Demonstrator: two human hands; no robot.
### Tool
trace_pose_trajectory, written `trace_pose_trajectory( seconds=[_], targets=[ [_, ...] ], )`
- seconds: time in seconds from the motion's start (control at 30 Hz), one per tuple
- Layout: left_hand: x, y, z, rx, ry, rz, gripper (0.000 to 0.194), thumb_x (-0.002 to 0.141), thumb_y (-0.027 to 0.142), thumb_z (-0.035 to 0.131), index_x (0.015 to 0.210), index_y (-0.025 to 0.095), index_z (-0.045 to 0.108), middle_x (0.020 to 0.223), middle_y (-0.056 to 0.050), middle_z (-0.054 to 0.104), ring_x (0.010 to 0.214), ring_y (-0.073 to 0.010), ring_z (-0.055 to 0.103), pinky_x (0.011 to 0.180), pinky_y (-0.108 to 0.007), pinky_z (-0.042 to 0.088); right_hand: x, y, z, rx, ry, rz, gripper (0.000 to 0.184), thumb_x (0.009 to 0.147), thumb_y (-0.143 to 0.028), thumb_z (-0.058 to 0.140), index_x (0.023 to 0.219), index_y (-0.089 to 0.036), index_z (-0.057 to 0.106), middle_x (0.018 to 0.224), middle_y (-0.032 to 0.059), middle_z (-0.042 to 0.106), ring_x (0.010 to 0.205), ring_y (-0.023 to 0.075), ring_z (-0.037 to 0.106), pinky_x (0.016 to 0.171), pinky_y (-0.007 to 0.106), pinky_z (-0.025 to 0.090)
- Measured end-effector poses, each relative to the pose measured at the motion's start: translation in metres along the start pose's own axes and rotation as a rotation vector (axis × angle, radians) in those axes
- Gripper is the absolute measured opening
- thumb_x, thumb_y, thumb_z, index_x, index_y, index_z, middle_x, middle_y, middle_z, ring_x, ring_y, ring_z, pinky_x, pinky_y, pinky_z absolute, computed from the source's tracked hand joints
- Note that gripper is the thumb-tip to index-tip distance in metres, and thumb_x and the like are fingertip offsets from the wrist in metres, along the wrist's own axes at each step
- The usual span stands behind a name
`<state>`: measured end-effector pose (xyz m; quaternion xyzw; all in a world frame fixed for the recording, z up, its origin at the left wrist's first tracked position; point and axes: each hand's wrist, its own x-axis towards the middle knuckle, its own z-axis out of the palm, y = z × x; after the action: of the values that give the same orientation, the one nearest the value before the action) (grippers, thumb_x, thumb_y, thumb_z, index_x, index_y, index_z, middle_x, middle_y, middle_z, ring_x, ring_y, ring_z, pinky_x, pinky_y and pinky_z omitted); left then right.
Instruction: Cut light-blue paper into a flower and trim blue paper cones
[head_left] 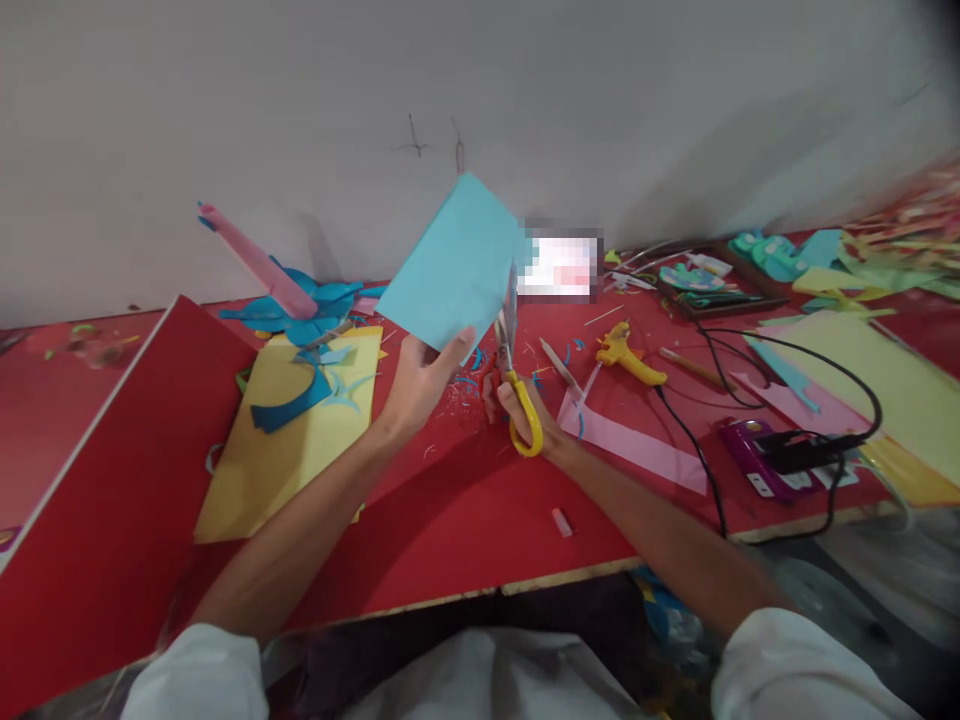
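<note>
My left hand (pixel 421 378) is closed in a pinch on the lower edge of a light blue sheet of paper (pixel 457 265), holding it up above the red table (pixel 450 530). My right hand (pixel 525 405) grips yellow-handled scissors (pixel 517 385), fingers through the loops. The blades point up and meet the paper's right edge. Small blue paper scraps lie on the table below the hands.
A yellow sheet (pixel 289 440) with blue cut-outs lies left; a pink roll (pixel 259 262) leans behind it. A pink strip (pixel 637 448), yellow glue gun (pixel 626 352), black cables (pixel 795 400), a purple device (pixel 757 460) and more coloured paper lie right. A red board (pixel 97 500) sits at left.
</note>
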<state>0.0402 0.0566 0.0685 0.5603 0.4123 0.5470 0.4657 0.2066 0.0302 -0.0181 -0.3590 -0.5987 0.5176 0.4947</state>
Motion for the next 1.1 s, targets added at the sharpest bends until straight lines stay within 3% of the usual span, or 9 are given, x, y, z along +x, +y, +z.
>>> trace_pose_trajectory(
  seconds=[0.13,0.37,0.63,0.9,1.1],
  targets=[
    [0.001,-0.003,0.0,0.07,0.115,0.063,0.048,0.079,0.057,0.086,0.077,0.022,0.055,0.068,0.002,0.052,0.06,-0.0114,0.044,0.052,-0.026,0.041,-0.003,-0.002,0.002,-0.02,-0.008,0.028,0.07,0.087,-0.093,0.051,0.079,-0.024,0.053,0.066,-0.0024,0.052,0.06,0.0149,0.049,0.06,0.032,0.04],
    [0.002,-0.001,0.0,0.068,0.226,0.099,0.037,0.082,0.043,0.085,0.077,0.021,0.056,0.065,0.003,0.053,0.055,-0.01,0.046,0.051,-0.025,0.043,-0.006,-0.009,0.006,-0.036,-0.008,0.053,0.071,0.086,-0.095,0.05,0.079,-0.024,0.053,0.065,-0.003,0.048,0.06,0.0153,0.047,0.059,0.032,0.04],
    [-0.006,0.014,0.008,0.15,0.146,0.076,0.04,0.085,0.04,0.084,0.066,0.021,0.054,0.057,0.003,0.053,0.05,-0.0094,0.044,0.046,-0.027,0.039,-0.006,0.0,0.004,-0.032,0.002,0.043,0.07,0.089,-0.092,0.049,0.082,-0.023,0.055,0.068,-0.0029,0.051,0.059,0.0142,0.05,0.06,0.031,0.042],
    [-0.008,0.016,0.01,0.081,0.184,0.04,0.035,0.083,0.04,0.085,0.067,0.02,0.061,0.058,0.001,0.057,0.051,-0.0108,0.048,0.05,-0.028,0.047,-0.008,-0.002,0.006,-0.024,-0.007,0.056,0.069,0.087,-0.092,0.052,0.086,-0.024,0.057,0.066,-0.0033,0.051,0.058,0.0145,0.049,0.059,0.031,0.042],
    [-0.009,0.015,0.012,0.076,0.193,0.026,0.04,0.08,0.042,0.088,0.064,0.021,0.057,0.057,0.002,0.054,0.051,-0.0111,0.048,0.05,-0.028,0.05,-0.01,-0.003,0.007,-0.027,-0.012,0.056,0.068,0.088,-0.092,0.051,0.088,-0.024,0.056,0.067,-0.0034,0.05,0.058,0.0149,0.05,0.059,0.032,0.042]
  ],
)
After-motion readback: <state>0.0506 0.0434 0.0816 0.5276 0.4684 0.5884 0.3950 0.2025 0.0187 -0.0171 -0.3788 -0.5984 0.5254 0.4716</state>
